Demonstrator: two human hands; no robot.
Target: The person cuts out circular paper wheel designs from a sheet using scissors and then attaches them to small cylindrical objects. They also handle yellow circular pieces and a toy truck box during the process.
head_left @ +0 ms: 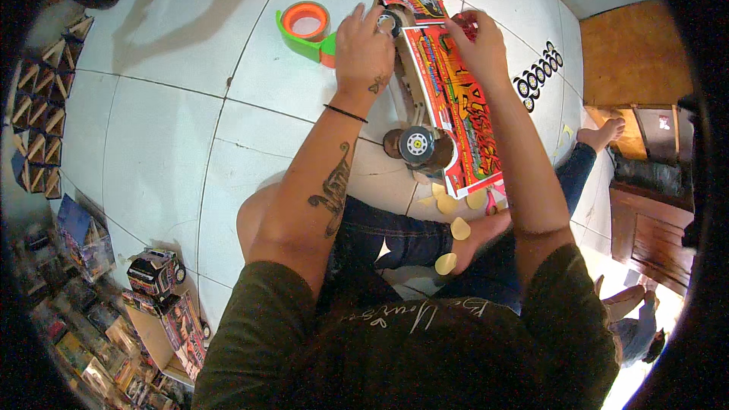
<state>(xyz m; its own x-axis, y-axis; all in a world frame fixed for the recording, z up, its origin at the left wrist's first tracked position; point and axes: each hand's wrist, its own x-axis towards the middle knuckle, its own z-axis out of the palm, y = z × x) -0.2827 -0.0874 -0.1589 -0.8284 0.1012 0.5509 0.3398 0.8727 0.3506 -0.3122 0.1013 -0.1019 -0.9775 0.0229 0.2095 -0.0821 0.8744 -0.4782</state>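
I see the person sitting on the white tiled floor (167, 137) with a toy truck (448, 99) made of printed cardboard lying in front of them. My view shows the left hand (363, 49) resting on the front end of the truck, fingers curled around a small wheel (389, 23) there. The right hand (480, 49) is on the top edge of the truck body, fingers pressed together on it. 1 bigger wheel (417, 144) is at the near end of the truck. A green and orange tape dispenser (306, 29) lies just beside the left hand. A strip of wheel stickers (538, 74) lies on the floor to the right of the truck.
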